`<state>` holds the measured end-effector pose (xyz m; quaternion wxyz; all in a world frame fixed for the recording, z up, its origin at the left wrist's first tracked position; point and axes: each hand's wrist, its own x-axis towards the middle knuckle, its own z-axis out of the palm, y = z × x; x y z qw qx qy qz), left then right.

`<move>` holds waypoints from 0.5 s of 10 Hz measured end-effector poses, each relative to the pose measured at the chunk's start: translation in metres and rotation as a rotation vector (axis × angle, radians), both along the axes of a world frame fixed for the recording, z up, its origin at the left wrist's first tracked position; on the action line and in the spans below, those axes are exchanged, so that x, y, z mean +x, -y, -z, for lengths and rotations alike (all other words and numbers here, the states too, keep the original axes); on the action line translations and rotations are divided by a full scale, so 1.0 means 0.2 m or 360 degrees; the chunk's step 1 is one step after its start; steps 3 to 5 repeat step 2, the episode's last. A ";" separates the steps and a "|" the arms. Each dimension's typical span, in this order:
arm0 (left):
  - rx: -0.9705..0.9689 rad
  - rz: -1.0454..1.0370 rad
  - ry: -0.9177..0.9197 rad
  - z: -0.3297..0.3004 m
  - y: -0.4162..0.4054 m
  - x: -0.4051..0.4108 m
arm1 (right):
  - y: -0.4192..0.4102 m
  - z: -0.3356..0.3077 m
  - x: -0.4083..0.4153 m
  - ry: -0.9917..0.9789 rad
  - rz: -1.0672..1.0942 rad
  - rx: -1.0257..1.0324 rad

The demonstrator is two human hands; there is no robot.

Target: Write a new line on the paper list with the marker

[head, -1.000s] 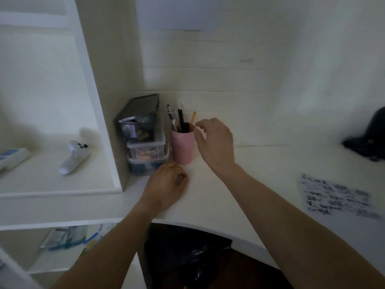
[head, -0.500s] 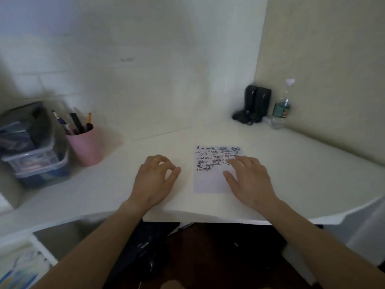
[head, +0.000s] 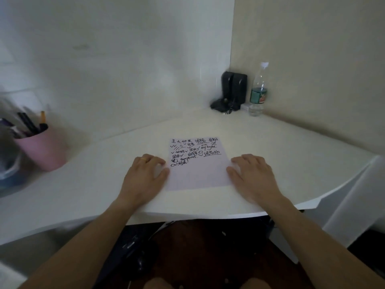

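Note:
The paper list (head: 199, 170) lies on the white desk (head: 270, 147) in front of me, its upper half covered in black handwriting, its lower half blank. My left hand (head: 145, 176) rests flat at the paper's left edge, fingers loosely curled, a ring on one finger. My right hand (head: 252, 176) rests flat at the right edge, fingertips touching the sheet. Neither hand holds anything. Dark markers and pens (head: 29, 124) stand in a pink cup (head: 43, 151) at the far left of the desk, blurred.
Two black speakers (head: 233, 90) and a clear water bottle (head: 258, 90) stand in the back right corner. A blurred plastic container (head: 8, 170) sits left of the pink cup. The desk's curved front edge runs just below my wrists.
My view has swung right from the pink cup to the paper. My right hand left the cup and came to the paper's right edge; my left hand now lies at its left edge.

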<state>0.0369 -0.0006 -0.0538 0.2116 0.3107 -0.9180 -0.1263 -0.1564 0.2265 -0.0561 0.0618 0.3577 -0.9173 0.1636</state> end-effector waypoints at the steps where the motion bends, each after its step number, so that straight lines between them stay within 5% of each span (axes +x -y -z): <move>1: 0.0025 0.0013 -0.0014 0.01 0.02 0.00 | 0.02 -0.01 0.00 0.0014 0.0028 -0.0131; 2: -0.0001 0.0002 -0.0067 0.02 0.03 -0.01 | 0.09 -0.14 0.07 0.0086 -0.0074 -0.0728; 5: -0.0001 0.0002 -0.0067 0.02 0.03 -0.01 | 0.09 -0.14 0.07 0.0086 -0.0074 -0.0728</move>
